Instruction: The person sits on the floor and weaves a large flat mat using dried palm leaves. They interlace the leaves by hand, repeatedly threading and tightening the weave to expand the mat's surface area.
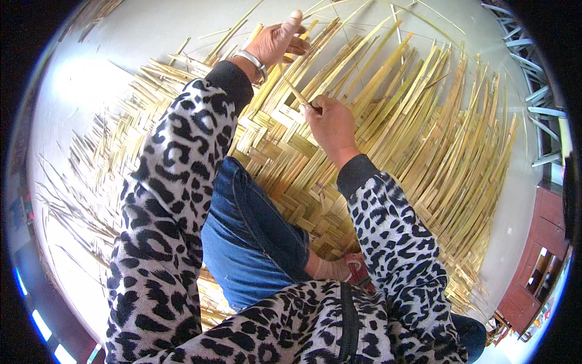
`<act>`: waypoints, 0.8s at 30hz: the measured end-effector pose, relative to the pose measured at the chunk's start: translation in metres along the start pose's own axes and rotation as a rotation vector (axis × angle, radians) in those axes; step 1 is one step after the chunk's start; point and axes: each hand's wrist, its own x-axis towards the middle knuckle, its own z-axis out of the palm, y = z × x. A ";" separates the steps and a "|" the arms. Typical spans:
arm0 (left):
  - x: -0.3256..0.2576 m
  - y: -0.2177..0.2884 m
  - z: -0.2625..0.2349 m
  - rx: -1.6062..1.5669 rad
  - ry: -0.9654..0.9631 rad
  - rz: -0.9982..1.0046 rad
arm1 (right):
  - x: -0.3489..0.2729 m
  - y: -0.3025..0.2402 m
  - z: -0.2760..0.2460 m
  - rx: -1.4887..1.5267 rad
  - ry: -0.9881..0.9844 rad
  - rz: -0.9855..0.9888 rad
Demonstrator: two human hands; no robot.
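Observation:
A large mat (264, 150) woven from flat, pale yellow-green cane or bamboo strips lies on the floor beneath me, its loose strip ends fanning out on several sides. My right hand (332, 126) is closed in a pinch on one narrow strip (295, 92) over the mat's woven middle. That strip slants up and left toward my other hand. Above the far loose ends is my left hand (279, 42), thumb raised and fingers apart, wearing a silver bangle (251, 64) at the wrist. It appears to grip nothing, though its palm side is partly hidden.
My bent knee in blue jeans (245, 233) and a red shoe (357, 269) rest on the mat. Long loose strips (436, 121) spread to the right over the pale floor (509, 242). A reddish-brown wooden cabinet (533, 258) and a metal rack (542, 94) stand at the right edge.

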 end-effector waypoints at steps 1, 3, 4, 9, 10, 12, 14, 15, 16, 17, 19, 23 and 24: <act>0.005 -0.012 0.003 -0.023 0.045 -0.075 | 0.000 -0.001 0.001 -0.007 0.027 0.006; 0.012 -0.040 0.011 -0.043 0.101 -0.193 | 0.002 -0.002 0.004 -0.051 0.041 0.071; 0.019 -0.051 0.008 0.080 -0.046 -0.270 | 0.003 -0.002 0.005 -0.068 0.061 0.089; 0.051 -0.071 0.008 0.910 -0.418 -0.017 | 0.004 0.001 0.008 0.028 0.083 0.160; 0.054 -0.067 0.009 0.955 -0.438 -0.059 | 0.005 0.001 0.007 0.047 0.071 0.188; 0.052 -0.057 0.013 0.970 -0.410 -0.123 | 0.004 0.001 0.006 0.101 0.053 0.214; 0.040 -0.046 0.005 0.799 -0.399 -0.144 | 0.004 0.002 0.005 0.121 0.050 0.217; 0.035 -0.040 0.002 0.722 -0.381 -0.170 | 0.004 0.002 0.005 0.114 0.055 0.206; 0.029 -0.035 -0.002 0.679 -0.424 -0.207 | 0.004 0.002 0.004 0.106 0.063 0.192; 0.023 -0.032 -0.004 0.683 -0.453 -0.197 | 0.004 0.002 0.004 0.109 0.070 0.177; 0.011 -0.029 -0.009 0.681 -0.507 -0.164 | 0.003 0.003 0.003 0.110 0.077 0.146; 0.004 -0.028 -0.004 0.707 -0.408 -0.194 | 0.002 0.004 0.004 0.150 0.091 0.152; 0.003 -0.030 -0.001 0.674 -0.409 -0.169 | 0.002 0.003 0.004 0.147 0.103 0.145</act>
